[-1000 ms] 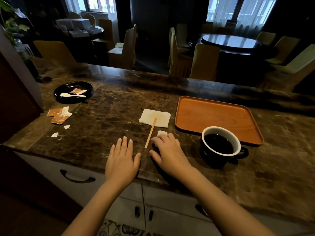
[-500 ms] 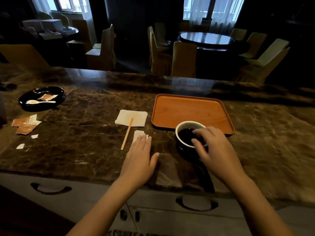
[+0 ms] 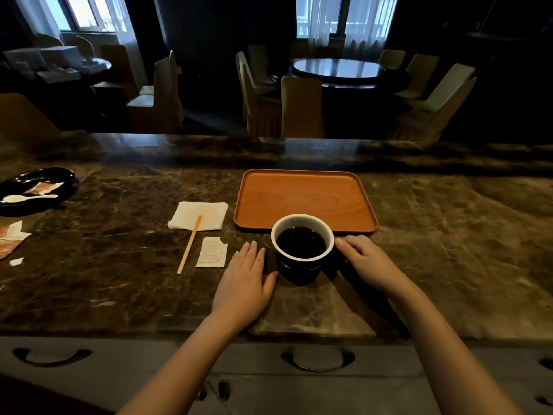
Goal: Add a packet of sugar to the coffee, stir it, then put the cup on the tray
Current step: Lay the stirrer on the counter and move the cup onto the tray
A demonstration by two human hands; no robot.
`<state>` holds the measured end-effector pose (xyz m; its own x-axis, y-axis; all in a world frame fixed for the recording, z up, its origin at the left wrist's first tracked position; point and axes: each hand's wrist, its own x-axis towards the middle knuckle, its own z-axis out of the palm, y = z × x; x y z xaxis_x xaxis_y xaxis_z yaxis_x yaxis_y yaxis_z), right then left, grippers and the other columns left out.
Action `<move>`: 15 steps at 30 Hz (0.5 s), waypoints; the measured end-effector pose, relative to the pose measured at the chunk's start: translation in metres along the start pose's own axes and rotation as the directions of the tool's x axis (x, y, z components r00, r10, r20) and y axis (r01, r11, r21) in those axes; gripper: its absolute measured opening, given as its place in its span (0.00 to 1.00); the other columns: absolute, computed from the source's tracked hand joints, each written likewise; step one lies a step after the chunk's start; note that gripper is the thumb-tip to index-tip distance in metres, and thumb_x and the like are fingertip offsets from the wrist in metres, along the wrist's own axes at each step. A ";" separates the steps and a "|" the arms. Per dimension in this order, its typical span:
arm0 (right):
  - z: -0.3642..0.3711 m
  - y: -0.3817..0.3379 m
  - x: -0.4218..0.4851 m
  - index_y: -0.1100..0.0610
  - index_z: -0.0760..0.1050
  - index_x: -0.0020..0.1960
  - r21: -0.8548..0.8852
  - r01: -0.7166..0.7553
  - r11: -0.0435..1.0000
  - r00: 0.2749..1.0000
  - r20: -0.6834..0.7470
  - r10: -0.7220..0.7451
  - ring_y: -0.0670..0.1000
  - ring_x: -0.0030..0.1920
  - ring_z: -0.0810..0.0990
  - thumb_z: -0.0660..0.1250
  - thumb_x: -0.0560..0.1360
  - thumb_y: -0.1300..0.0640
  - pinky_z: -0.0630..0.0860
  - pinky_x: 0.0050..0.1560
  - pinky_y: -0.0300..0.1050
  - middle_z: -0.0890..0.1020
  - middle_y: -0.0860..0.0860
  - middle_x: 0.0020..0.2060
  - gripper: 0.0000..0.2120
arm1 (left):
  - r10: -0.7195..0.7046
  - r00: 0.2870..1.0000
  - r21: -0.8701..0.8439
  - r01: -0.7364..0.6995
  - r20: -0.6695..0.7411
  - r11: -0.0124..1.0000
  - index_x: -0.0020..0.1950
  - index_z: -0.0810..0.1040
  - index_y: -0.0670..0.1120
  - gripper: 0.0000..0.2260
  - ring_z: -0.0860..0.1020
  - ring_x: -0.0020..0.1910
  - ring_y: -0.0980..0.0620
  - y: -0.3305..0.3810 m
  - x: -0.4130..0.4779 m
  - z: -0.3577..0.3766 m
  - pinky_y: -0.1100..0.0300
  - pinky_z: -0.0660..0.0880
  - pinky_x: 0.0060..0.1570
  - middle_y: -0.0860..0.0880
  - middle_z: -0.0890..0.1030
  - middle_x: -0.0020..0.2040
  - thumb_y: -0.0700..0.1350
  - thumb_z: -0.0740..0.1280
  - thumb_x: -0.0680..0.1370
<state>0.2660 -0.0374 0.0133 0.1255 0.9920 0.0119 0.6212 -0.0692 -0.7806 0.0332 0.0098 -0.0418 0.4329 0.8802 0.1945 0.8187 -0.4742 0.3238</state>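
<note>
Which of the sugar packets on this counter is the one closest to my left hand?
The white torn packet, lying just beyond the left hand, beside the wooden stirrer. The orange packets sit far off at the counter's left edge.

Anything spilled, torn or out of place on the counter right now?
No spill shows around the coffee cup. The torn white sugar packet lies loose beside the wooden stir stick, whose tip rests on a faintly stained napkin. Paper scraps litter the far left. The tray sits square.

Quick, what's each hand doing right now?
Left hand: open, flat on the counter, empty.
Right hand: at the cup side; grip cannot be told.
</note>
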 end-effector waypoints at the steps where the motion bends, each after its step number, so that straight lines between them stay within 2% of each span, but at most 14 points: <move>1: -0.001 0.001 0.001 0.56 0.78 0.46 0.009 0.005 1.000 1.000 0.003 -0.005 0.45 0.46 0.75 0.57 0.79 0.51 0.69 0.39 0.37 0.78 0.51 0.44 0.13 | 0.003 1.000 0.004 -0.003 -0.002 1.000 0.73 0.54 0.48 0.26 0.49 0.74 0.52 0.000 0.000 0.000 0.58 0.44 0.69 0.48 0.55 0.76 0.58 0.50 0.78; 3: -0.002 0.002 0.002 0.55 0.78 0.46 0.116 -0.012 0.993 0.999 0.033 0.008 0.39 0.36 0.75 0.58 0.79 0.50 0.69 0.34 0.32 0.77 0.47 0.39 0.12 | 0.007 1.000 0.009 -0.007 -0.002 1.000 0.73 0.54 0.48 0.26 0.49 0.74 0.52 0.001 -0.001 -0.001 0.59 0.44 0.69 0.48 0.55 0.76 0.58 0.50 0.78; 5: -0.002 0.002 0.002 0.57 0.76 0.44 0.224 -0.058 0.973 0.994 0.101 0.036 0.41 0.29 0.73 0.58 0.79 0.50 0.69 0.31 0.36 0.75 0.47 0.32 0.13 | 0.003 1.000 0.007 -0.003 0.002 1.000 0.73 0.54 0.48 0.26 0.49 0.74 0.52 0.002 -0.002 -0.002 0.59 0.44 0.69 0.48 0.54 0.76 0.58 0.50 0.78; 9: 0.003 0.007 0.002 0.56 0.71 0.37 0.308 -0.042 0.951 0.991 0.132 0.001 0.47 0.28 0.69 0.57 0.79 0.51 0.66 0.30 0.41 0.71 0.50 0.29 0.15 | 0.000 1.000 0.011 0.000 -0.004 1.000 0.73 0.55 0.48 0.26 0.49 0.74 0.53 0.002 -0.001 -0.002 0.59 0.44 0.70 0.48 0.55 0.76 0.58 0.51 0.78; 12: 0.007 0.010 0.001 0.55 0.69 0.37 0.394 -0.036 0.919 0.990 0.137 -0.020 0.44 0.26 0.68 0.56 0.79 0.51 0.66 0.28 0.38 0.71 0.46 0.27 0.15 | -0.002 1.000 0.020 0.003 -0.014 1.000 0.73 0.55 0.48 0.26 0.49 0.74 0.53 0.002 -0.001 -0.001 0.59 0.44 0.70 0.49 0.55 0.76 0.58 0.50 0.78; 15: 0.003 0.011 0.006 0.57 0.68 0.37 0.401 -0.003 0.916 0.991 0.124 -0.051 0.43 0.25 0.68 0.56 0.80 0.53 0.66 0.27 0.37 0.70 0.46 0.26 0.14 | 0.010 1.000 0.040 -0.008 -0.028 0.999 0.73 0.55 0.48 0.26 0.50 0.74 0.54 0.001 -0.002 0.000 0.60 0.43 0.70 0.48 0.56 0.76 0.58 0.50 0.77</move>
<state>0.2708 -0.0320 0.0028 -0.0032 0.9997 -0.0258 0.2582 -0.0241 -0.9658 0.0332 0.0079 -0.0422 0.4300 0.8748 0.2235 0.8295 -0.4805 0.2847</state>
